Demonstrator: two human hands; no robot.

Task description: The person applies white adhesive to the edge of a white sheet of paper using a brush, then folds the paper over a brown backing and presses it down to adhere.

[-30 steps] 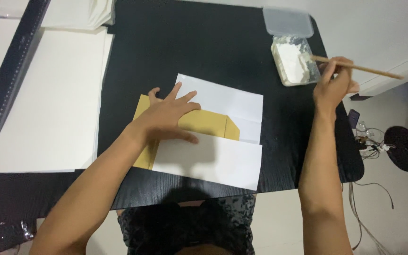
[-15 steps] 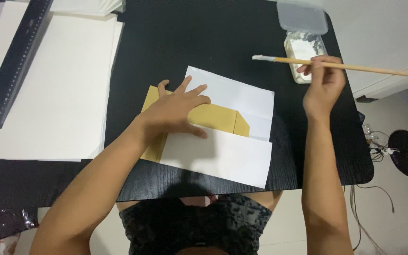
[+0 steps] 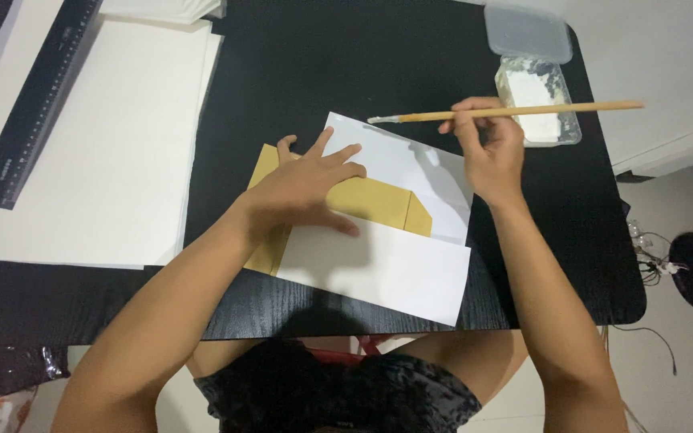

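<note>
Head view showed me my left hand spread flat, fingers open, pressing the tan envelope between 2 white sheets on the black table. My right hand pinched a wooden brush, bristles hovering over the upper sheet, near the paste tub.

Even overhead light, soft shadows, perhaps slight blur
</note>
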